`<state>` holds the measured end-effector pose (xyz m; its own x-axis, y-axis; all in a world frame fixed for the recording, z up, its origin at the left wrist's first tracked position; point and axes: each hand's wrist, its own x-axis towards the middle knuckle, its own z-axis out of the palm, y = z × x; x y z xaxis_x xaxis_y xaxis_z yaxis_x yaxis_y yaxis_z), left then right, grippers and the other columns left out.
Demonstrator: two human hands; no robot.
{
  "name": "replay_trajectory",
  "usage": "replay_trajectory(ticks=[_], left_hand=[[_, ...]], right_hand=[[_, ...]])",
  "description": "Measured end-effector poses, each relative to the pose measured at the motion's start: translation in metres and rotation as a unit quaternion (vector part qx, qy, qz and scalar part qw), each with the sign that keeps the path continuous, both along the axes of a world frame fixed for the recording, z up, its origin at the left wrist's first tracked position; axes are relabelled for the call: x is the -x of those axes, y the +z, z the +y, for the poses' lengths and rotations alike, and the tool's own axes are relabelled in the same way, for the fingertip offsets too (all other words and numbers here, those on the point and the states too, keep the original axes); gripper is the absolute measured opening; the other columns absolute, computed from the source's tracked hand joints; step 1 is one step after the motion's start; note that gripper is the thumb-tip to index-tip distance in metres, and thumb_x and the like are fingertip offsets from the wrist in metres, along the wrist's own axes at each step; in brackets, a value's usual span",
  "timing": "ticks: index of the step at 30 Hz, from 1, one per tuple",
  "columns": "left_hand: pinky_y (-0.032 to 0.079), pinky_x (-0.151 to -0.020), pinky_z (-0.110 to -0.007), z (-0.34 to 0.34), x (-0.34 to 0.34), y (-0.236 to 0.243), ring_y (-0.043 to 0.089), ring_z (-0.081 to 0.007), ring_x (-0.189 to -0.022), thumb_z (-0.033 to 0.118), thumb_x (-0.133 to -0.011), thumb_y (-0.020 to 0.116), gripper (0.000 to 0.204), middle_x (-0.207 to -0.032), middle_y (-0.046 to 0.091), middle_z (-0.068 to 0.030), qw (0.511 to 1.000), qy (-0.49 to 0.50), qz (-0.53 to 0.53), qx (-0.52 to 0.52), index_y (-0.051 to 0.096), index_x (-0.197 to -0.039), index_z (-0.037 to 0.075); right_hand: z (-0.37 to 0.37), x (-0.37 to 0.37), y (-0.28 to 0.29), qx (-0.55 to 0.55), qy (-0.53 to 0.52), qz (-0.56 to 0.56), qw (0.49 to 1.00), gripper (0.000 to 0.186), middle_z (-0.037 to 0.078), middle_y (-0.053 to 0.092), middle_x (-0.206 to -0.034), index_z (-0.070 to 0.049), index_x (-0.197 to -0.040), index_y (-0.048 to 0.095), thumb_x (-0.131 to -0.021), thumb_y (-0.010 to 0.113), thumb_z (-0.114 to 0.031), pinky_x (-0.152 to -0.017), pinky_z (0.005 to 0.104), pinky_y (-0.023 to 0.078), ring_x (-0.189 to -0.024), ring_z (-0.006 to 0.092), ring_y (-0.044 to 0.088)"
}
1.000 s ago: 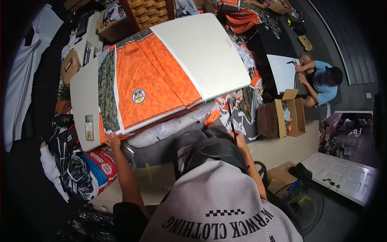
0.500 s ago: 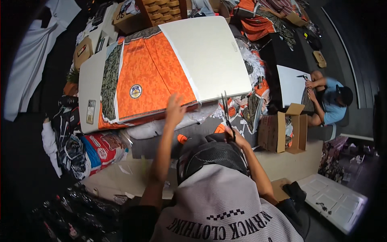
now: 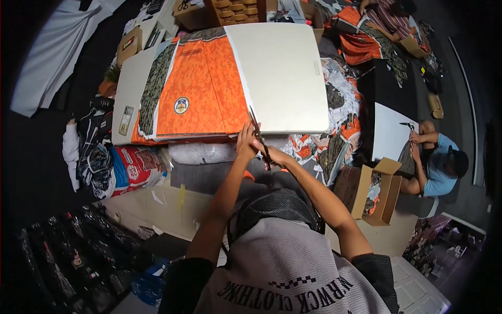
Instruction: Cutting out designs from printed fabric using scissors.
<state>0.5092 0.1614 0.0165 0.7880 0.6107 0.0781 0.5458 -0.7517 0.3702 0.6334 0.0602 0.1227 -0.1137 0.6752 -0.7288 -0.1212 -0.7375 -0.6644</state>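
My right hand (image 3: pixel 273 158) is closed round a pair of dark scissors (image 3: pixel 258 131), whose blades point away from me at the near right corner of the cloth. Close beside it, my left hand (image 3: pixel 247 142) has its fingers stretched out at the cloth's near edge, its thumb side by the scissors. The orange patterned fabric (image 3: pixel 201 86) lies on the white folding table (image 3: pixel 285 78), with white margins, a round emblem and a camouflage panel (image 3: pixel 156 91) on its left. Whether the blades touch the fabric I cannot tell.
A phone (image 3: pixel 126 120) lies on the table's left end. Fabric scraps (image 3: pixel 342 104) are heaped along the right side. An open cardboard box (image 3: pixel 374 193) stands at the right, near a seated person in blue (image 3: pixel 442 162). Plastic-wrapped packs (image 3: pixel 133 167) sit at the left.
My left hand has come right and down to the cloth's near corner. The scissors have swung left, from beside the cloth to its corner, and both hands are now together.
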Motion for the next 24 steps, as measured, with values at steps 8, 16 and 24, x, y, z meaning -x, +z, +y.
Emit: replay_trajectory(ticks=[8, 16, 24], left_hand=[[0.026, -0.114, -0.042, 0.004, 0.006, -0.004, 0.029, -0.0350, -0.143, 0.029, -0.091, 0.052, 0.063, -0.152, 0.039, -0.0155, 0.999, -0.016, 0.009, -0.033, 0.038, -0.150, 0.011], [0.023, -0.115, -0.041, 0.008, 0.011, -0.013, 0.027, -0.0336, -0.144, 0.032, -0.093, 0.046, 0.061, -0.150, 0.041, -0.0143, 0.992, -0.046, 0.054, -0.106, 0.037, -0.151, 0.013], [0.021, -0.115, -0.042, 0.010, 0.014, -0.014, 0.025, -0.0310, -0.145, 0.033, -0.094, 0.045, 0.061, -0.152, 0.039, -0.0122, 0.991, -0.064, 0.030, -0.115, 0.035, -0.152, 0.013]], right_hand=[[0.019, 0.008, -0.011, -0.001, -0.029, -0.034, 0.999, 0.087, 0.007, 0.053, -0.055, 0.000, -0.077, 0.057, -0.075, 0.048, -0.087, -0.038, 0.0278, 0.038, -0.040, 0.0172, 0.051], [0.036, 0.024, -0.008, -0.028, -0.068, -0.049, 0.996, 0.087, 0.009, 0.054, -0.058, 0.003, -0.072, 0.060, -0.078, 0.050, -0.083, -0.041, 0.0286, 0.039, -0.045, 0.0187, 0.053], [0.054, 0.018, -0.018, -0.034, -0.094, -0.077, 0.992, 0.073, 0.008, 0.051, -0.055, -0.003, -0.070, 0.059, -0.087, 0.051, -0.073, -0.044, 0.0283, 0.041, -0.045, 0.0178, 0.051]])
